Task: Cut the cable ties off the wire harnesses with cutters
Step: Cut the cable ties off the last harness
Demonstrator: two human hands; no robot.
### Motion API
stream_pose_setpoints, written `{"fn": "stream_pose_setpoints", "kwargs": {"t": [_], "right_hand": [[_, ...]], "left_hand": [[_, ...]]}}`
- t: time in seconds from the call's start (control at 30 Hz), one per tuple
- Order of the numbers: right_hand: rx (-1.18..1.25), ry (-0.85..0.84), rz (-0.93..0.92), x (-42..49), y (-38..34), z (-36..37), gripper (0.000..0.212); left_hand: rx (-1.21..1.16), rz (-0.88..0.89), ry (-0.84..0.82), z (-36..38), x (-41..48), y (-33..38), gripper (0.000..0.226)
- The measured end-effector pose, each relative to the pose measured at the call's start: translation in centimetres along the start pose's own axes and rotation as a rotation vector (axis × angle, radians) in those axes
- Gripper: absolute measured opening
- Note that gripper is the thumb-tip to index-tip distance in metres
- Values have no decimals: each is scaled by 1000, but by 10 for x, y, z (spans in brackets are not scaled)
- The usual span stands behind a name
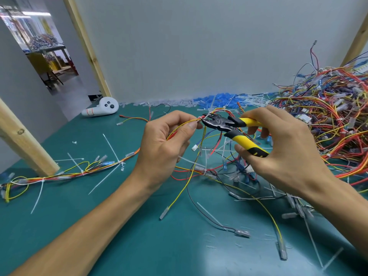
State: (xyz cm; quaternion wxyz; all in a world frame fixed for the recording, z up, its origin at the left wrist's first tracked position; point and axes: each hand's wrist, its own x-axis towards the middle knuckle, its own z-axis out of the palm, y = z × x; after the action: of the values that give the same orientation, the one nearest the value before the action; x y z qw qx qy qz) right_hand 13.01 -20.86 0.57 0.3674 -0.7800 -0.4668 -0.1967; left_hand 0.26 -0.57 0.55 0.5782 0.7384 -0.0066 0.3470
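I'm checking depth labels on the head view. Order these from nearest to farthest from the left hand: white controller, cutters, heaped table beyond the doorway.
1. cutters, held by the right hand, nose beside the thumb of the left hand, which pinches the wire harness.
2. white controller, back left on the green table.
3. heaped table, beyond the doorway, far upper left.

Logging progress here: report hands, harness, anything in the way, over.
Left hand pinches wire harness. Right hand grips cutters, tip at the bundle. Loose wires dangle below; nothing blocking.
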Motion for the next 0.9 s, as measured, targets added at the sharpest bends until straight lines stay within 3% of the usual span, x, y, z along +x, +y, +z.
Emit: {"fn": "stream_pose_setpoints", "kwargs": {"t": [0.2, 0.3, 0.57, 0.73, 0.9], "right_hand": [[-11, -2, -36, 1, 2, 0, 36], [-27, -20, -15, 2, 3, 0, 21], [241, -58, 128, 1, 1, 0, 16], [273, 99, 241, 5, 1, -4, 27], [198, 106, 288, 7, 4, -6, 32]], "left_hand": [[-2, 27, -17, 2, -2, 3, 16], [-3, 34, -36, 2, -2, 4, 16], [17, 31, -61, 0, -2, 0, 17], [-118, -121, -28, -5, 4, -2, 19], [-368, -264, -2, -10, 9, -6, 21]]}}
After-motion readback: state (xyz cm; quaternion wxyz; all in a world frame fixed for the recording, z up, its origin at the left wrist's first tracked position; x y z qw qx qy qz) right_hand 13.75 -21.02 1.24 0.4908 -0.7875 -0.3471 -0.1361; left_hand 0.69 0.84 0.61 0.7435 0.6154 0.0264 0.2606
